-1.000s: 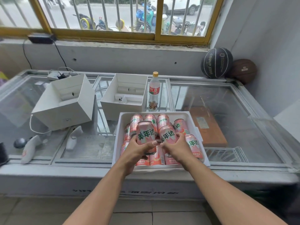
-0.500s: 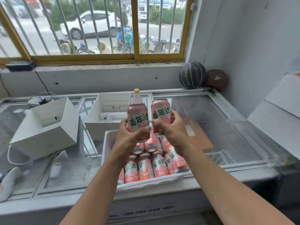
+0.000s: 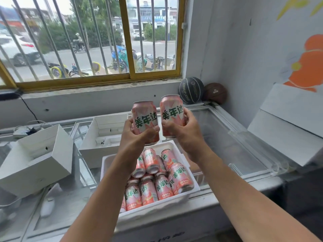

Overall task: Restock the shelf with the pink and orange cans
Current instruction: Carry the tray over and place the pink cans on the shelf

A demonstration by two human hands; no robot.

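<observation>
Two pink and orange cans are held upright in the air above the white foam tray (image 3: 174,201). My left hand (image 3: 134,138) grips the left can (image 3: 144,117) from below and behind. My right hand (image 3: 183,130) grips the right can (image 3: 172,112), which sits a little higher. The two cans are side by side, nearly touching. Several more of the same cans (image 3: 157,182) lie in the tray on the glass-topped chest freezer (image 3: 227,147). No shelf is in view.
Two open white boxes (image 3: 40,159) (image 3: 103,135) stand on the freezer's left and middle. A black basketball (image 3: 191,89) and a brown ball (image 3: 215,92) sit in the back right corner. A white slanted surface (image 3: 288,130) rises at the right. A barred window (image 3: 90,39) is behind.
Both hands lifted one can each out of the tray and raised them to chest height. The view tilted up and turned toward the right wall.
</observation>
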